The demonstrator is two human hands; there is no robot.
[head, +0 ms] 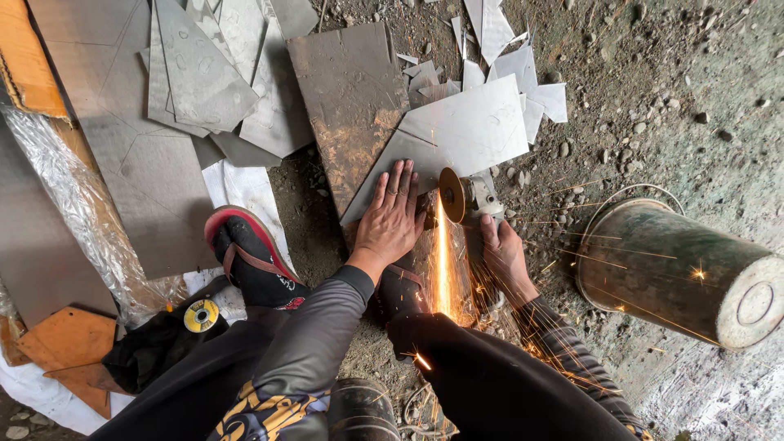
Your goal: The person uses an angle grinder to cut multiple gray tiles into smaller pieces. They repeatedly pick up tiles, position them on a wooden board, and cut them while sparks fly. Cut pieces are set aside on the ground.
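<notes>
steel is what the person is cutting here: a grey metal sheet is lying flat on the dirt ground in the middle of the scene, with its near corner pointing toward the person. the left hand is pressing down on this near corner, palm flat and fingers spread open, so it is gripping nothing. the right hand is closing tight around the body of an angle grinder, which is sitting just to the right of the left hand. the grinder's disc is touching the edge of the sheet, and a bright line of orange sparks is flying toward the near side, between the two arms and over the dark trousers.

to the far left of the sheet, a rusty brown plate is lying partly under it. more grey cut pieces are piling up at the far left, and small offcuts are lying far behind the sheet. on the left, a foot in a red and black sandal is standing on a white cloth. near it, a yellow spare disc is resting on something dark. on the right, a big metal bucket is lying on its side, well apart from the hands.
</notes>
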